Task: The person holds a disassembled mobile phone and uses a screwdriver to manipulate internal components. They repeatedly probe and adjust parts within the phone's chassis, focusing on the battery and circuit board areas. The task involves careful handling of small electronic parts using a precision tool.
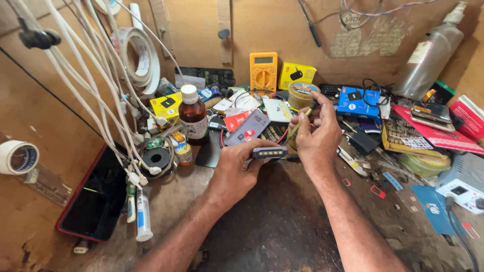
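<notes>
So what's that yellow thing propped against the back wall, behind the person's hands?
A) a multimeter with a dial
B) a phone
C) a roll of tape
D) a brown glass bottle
A: the yellow multimeter stands upright against the wooden back wall, showing a small screen above a round dial.

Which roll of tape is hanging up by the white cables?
The big white tape roll, hanging on the back board among the white cables. The smaller tape roll sits lower at the far left edge, away from both hands.
</notes>
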